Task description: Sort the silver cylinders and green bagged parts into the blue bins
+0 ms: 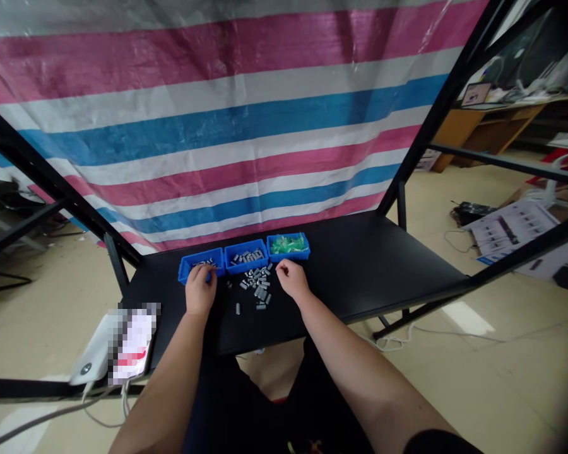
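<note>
My left hand hangs over the front edge of the left blue bin, its fingers curled together; whatever they pinch is hidden. Small metal parts lie in that bin. To the right of the loose pile, my right hand is closed with fingertips together, and I cannot make out what is in it. Several grey metal cylinders are scattered between my hands. A single cylinder stands apart, nearer to me. More cylinders fill part of the middle blue bin.
A right blue bin holds green pieces. The bins line up along the back of the black table, before a striped sheet. A phone with a blurred screen and a white power bank with cables lie at the left.
</note>
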The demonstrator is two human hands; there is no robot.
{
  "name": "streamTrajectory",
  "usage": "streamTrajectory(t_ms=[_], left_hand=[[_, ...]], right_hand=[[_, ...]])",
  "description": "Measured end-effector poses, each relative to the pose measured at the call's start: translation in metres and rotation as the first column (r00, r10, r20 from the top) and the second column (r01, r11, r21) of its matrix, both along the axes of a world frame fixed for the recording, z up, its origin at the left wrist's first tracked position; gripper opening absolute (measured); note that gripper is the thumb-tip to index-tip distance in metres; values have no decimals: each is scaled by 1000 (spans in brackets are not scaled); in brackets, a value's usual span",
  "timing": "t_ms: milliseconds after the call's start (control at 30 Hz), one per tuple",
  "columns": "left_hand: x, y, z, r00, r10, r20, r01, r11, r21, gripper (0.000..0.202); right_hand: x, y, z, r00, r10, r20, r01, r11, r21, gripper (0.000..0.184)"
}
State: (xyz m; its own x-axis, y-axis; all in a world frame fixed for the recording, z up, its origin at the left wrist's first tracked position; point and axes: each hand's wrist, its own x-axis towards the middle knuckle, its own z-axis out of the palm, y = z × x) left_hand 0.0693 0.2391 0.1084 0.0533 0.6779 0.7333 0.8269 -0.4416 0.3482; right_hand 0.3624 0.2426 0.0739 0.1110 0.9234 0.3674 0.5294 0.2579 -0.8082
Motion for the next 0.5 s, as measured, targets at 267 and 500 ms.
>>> streamTrajectory(t_ms=[267, 500], left_hand=[[-1, -6, -5, 993, 5, -119, -8, 1000, -17, 13], [12, -8, -13, 897, -364, -249, 299, 917, -263, 35]], right_hand=[[0, 0, 1, 1000, 0, 10, 0, 1000, 4, 15], [0, 0, 2, 1000, -1, 10, 1, 1000, 2, 15]])
